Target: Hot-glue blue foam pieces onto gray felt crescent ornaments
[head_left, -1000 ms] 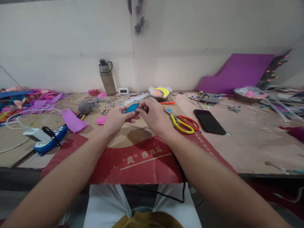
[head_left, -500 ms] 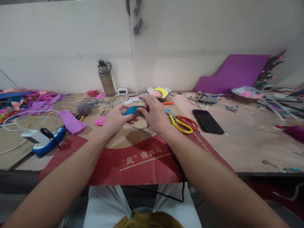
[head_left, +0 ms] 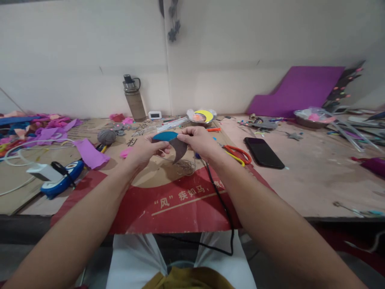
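Note:
Between my two hands is a thin curved piece, blue (head_left: pixel 164 136) on one part and dark grey (head_left: pixel 179 149) on the other, its grey point hanging down. It looks like felt, and whether it is one piece or two joined I cannot tell. My left hand (head_left: pixel 148 149) is closed on the blue side, thumb on its lower edge. The fingers of my right hand (head_left: pixel 197 140) pinch the upper edge near the grey part. Below the piece, loose thin string (head_left: pixel 187 167) lies on the brown-and-red board (head_left: pixel 177 216).
Scissors (head_left: pixel 237 154) with red and yellow handles lie partly behind my right forearm. A black phone (head_left: pixel 264 152) is further right. Grey yarn (head_left: pixel 106 137), a blue power strip (head_left: pixel 61 180) and felt scraps (head_left: pixel 92 153) are left. A bottle (head_left: pixel 134 98) stands by the wall.
The curved piece has turned so that more of its blue and grey faces show. My right hand has lowered its raised fingers and shifted its grip along the edge.

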`<state>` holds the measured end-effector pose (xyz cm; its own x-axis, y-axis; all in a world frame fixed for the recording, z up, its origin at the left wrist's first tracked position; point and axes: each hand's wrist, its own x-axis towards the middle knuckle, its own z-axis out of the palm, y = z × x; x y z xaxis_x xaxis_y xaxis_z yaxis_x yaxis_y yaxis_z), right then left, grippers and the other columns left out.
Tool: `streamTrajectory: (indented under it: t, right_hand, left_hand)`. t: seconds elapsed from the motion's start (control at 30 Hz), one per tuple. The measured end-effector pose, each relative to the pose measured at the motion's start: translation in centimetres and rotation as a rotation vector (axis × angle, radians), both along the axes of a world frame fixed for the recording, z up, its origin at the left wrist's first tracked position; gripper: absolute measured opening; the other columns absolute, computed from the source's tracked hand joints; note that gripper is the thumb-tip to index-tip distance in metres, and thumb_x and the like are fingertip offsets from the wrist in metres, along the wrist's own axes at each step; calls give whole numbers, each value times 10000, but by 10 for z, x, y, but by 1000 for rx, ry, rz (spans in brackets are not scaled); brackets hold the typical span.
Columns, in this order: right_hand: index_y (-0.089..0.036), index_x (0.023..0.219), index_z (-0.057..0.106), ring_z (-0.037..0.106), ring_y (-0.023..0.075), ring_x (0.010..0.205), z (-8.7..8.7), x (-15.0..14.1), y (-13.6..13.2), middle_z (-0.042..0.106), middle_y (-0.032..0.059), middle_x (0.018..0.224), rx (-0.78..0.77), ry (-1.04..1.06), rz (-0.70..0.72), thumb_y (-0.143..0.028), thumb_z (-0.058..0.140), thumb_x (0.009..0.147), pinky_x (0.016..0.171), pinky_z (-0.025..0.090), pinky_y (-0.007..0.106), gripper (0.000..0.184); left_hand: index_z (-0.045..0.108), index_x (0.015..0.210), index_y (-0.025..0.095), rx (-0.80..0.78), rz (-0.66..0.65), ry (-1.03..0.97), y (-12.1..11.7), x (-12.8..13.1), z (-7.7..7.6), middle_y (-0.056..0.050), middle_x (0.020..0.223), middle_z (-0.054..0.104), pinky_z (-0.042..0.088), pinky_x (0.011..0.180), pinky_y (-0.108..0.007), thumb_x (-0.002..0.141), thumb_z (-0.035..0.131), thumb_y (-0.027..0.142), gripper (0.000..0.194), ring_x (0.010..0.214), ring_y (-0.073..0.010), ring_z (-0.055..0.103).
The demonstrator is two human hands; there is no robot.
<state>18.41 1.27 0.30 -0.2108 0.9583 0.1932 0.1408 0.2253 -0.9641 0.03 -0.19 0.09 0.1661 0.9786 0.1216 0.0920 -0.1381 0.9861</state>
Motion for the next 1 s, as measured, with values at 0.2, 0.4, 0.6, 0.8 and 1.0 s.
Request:
streamTrajectory:
  t: [0.2, 0.4, 0.6, 0.8, 1.0]
  right_hand:
    - [-151, 630, 533, 234, 39, 450, 6, 9, 2, 396, -70, 523, -331, 251, 237, -142, 599, 838, 461, 125, 223, 218]
    - [-146, 638, 580, 314, 50, 478, 2, 7, 6, 469, -40, 550, -239, 164, 96, -163, 609, 843, 480, 200, 217, 207]
    - [-153, 615, 584, 327, 57, 477, 4, 3, -1, 484, -35, 535, -211, 116, 13, -135, 623, 812, 484, 229, 228, 202]
    - [-148, 649, 601, 278, 45, 467, 7, 4, -2, 434, -51, 550, -274, 328, 176, -149, 627, 836, 441, 199, 205, 189]
    - [-140, 790, 643, 262, 58, 508, 7, 6, 1, 353, -52, 605, -213, 370, 128, -340, 614, 900, 437, 200, 195, 230]
  left_hand:
    - [696, 675, 120, -94, -135, -118, 1, -4, 4, -47, 628, 669, 440, 470, -196, 586, 816, 263, 207, 520, -104, 590]
    - [722, 840, 107, -169, -117, -80, 0, -3, 4, -99, 789, 726, 517, 550, -223, 593, 849, 259, 317, 691, -170, 682]
    - [722, 893, 111, -143, -130, -66, -1, 0, 2, -108, 790, 735, 515, 518, -220, 615, 851, 306, 363, 706, -190, 698]
    - [710, 756, 107, -74, -80, -103, 3, -1, 2, -52, 574, 672, 412, 423, -169, 609, 840, 292, 270, 473, -95, 574]
    - [723, 800, 105, -78, -73, -90, 5, -5, -1, -58, 605, 678, 417, 440, -184, 647, 818, 296, 262, 507, -108, 593]
